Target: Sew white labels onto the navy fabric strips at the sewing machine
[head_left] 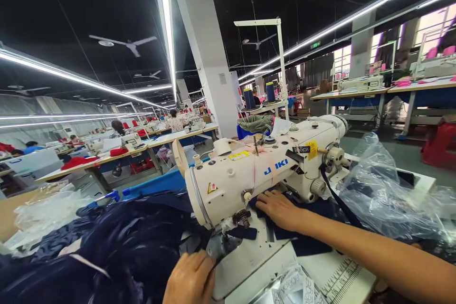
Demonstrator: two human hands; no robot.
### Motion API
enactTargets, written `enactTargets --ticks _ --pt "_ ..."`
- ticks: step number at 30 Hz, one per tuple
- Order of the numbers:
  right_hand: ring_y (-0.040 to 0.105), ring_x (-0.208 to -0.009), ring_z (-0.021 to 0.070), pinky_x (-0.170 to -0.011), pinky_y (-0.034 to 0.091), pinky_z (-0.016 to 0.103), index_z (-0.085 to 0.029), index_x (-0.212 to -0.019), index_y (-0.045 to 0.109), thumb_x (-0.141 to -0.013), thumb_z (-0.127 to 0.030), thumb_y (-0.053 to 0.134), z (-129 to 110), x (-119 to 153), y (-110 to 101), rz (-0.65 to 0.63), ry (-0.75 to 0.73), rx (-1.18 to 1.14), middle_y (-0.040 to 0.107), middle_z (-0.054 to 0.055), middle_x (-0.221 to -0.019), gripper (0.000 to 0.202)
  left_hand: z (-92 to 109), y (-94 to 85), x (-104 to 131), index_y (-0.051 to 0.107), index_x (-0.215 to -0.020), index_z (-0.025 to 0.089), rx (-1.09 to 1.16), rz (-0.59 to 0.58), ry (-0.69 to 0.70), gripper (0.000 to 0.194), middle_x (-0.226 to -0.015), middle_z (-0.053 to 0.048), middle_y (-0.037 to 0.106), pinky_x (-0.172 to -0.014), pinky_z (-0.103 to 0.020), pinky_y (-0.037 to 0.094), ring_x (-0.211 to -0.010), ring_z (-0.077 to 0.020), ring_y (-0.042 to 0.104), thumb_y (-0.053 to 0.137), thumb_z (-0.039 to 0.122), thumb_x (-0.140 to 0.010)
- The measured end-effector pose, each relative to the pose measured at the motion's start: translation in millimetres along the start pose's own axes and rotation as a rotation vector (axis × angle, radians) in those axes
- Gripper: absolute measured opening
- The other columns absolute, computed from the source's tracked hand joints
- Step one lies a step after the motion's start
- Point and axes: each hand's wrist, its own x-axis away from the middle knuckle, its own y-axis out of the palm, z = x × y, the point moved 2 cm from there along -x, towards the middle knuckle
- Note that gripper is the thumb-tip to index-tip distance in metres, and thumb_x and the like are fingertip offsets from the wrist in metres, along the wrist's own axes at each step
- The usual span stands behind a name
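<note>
A white sewing machine (231, 180) with blue lettering stands in front of me, its needle end towards the left. My right hand (280, 210) reaches under the machine's arm, its bent fingers on a piece of navy fabric (302, 244) lying on the bed. A small navy flap (245, 232) lies near the presser foot (226, 240). At the left edge of the machine bed (249, 259) is my left hand (190, 278), fingers curled; anything inside them is hidden. Beside it a large heap of navy fabric (142, 232) fills the left.
Clear plastic bags (377, 185) lie to the right, near a dark strap (338, 197) hanging from the machine. Printed labels (292, 289) rest at the front of the bed. Two thread cones (270, 92) stand behind. A blue bin (156, 183) is beyond the heap.
</note>
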Motion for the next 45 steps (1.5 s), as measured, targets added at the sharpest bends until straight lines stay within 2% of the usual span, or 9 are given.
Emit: enactTargets --ticks 3,6,10,15,21,25,28,32,45 --pt "0.051 -0.093 0.0232 -0.076 0.037 0.036 -0.014 -0.094 0.059 -0.078 -0.002 0.042 19 -7 3 0.002 -0.094 0.104 0.058 0.013 -0.102 0.027 9 16.1 -13 0.060 -0.074 0.015 -0.433 0.063 0.380 0.032 -0.059 -0.002 0.056 -0.057 -0.028 0.034 -0.053 -0.0144 0.049 0.032 0.002 -0.083" --pt "0.054 -0.083 0.0197 -0.069 0.038 0.030 -0.016 -0.087 0.062 -0.081 -0.006 0.042 26 -13 7 -0.009 -0.153 0.068 0.061 0.009 -0.094 0.023 9 46.4 -17 0.055 -0.063 0.014 -0.507 0.004 0.493 0.031 -0.054 -0.001 0.053 -0.056 -0.029 0.033 -0.049 -0.0148 0.048 0.033 0.000 -0.080" --pt "0.055 -0.073 0.0183 -0.061 0.038 0.027 -0.016 -0.089 0.062 -0.086 -0.010 0.034 24 -10 6 0.051 -0.160 -0.005 0.062 0.008 -0.082 0.029 4 63.5 -5 0.053 -0.065 0.014 -0.521 -0.159 0.446 0.017 -0.056 0.000 0.054 -0.060 -0.030 0.032 -0.053 -0.0144 0.049 0.047 0.005 -0.078" --pt "0.054 -0.078 0.0203 -0.071 0.039 0.031 -0.013 -0.097 0.059 -0.088 -0.012 0.027 -10 6 0 0.193 -0.293 -0.266 0.060 0.011 -0.082 0.033 10 49.0 11 0.052 -0.064 0.014 -0.533 -0.289 0.450 0.012 -0.060 -0.001 0.056 -0.059 -0.031 0.031 -0.054 -0.0145 0.050 0.055 0.014 -0.076" --pt "0.056 -0.082 0.0201 -0.081 0.037 0.035 -0.020 -0.099 0.060 -0.078 -0.001 0.037 -63 3 15 -0.054 -0.418 -0.119 0.061 0.007 -0.085 0.036 15 42.1 21 0.052 -0.063 0.013 -0.580 -0.299 0.411 0.015 -0.057 -0.001 0.056 -0.059 -0.031 0.029 -0.053 -0.0146 0.050 0.052 0.011 -0.077" --pt "0.055 -0.092 0.0244 -0.083 0.037 0.037 -0.016 -0.094 0.060 -0.075 -0.001 0.042 -77 -4 32 0.065 -0.342 0.058 0.060 0.010 -0.099 0.030 12 41.3 28 0.050 -0.062 0.014 -0.583 -0.265 0.408 0.018 -0.055 -0.001 0.055 -0.059 -0.031 0.027 -0.052 -0.0141 0.049 0.048 0.007 -0.078" --pt "0.052 -0.101 0.0257 -0.085 0.039 0.037 -0.015 -0.097 0.057 -0.076 -0.007 0.047 -84 -2 41 0.148 -0.203 0.013 0.057 0.012 -0.107 0.025 9 42.8 32 0.051 -0.063 0.014 -0.582 -0.209 0.400 0.018 -0.055 -0.001 0.055 -0.058 -0.031 0.027 -0.051 -0.0140 0.049 0.047 0.005 -0.078" --pt "0.049 -0.106 0.0282 -0.092 0.036 0.040 -0.011 -0.100 0.057 -0.076 -0.022 0.055 -90 3 43 0.069 -0.095 -0.066 0.055 0.015 -0.110 0.026 8 46.1 33 0.050 -0.062 0.014 -0.591 -0.214 0.373 0.017 -0.056 -0.001 0.055 -0.059 -0.031 0.028 -0.052 -0.0146 0.050 0.049 0.007 -0.078" --pt "0.052 -0.086 0.0216 -0.077 0.038 0.033 -0.012 -0.082 0.059 -0.079 -0.010 0.044 -87 -5 31 0.005 -0.162 -0.083 0.058 0.009 -0.088 0.015 14 36.7 27 0.050 -0.065 0.014 -0.550 -0.186 0.369 0.022 -0.057 -0.001 0.054 -0.058 -0.030 0.032 -0.050 -0.0147 0.049 0.040 0.000 -0.079"
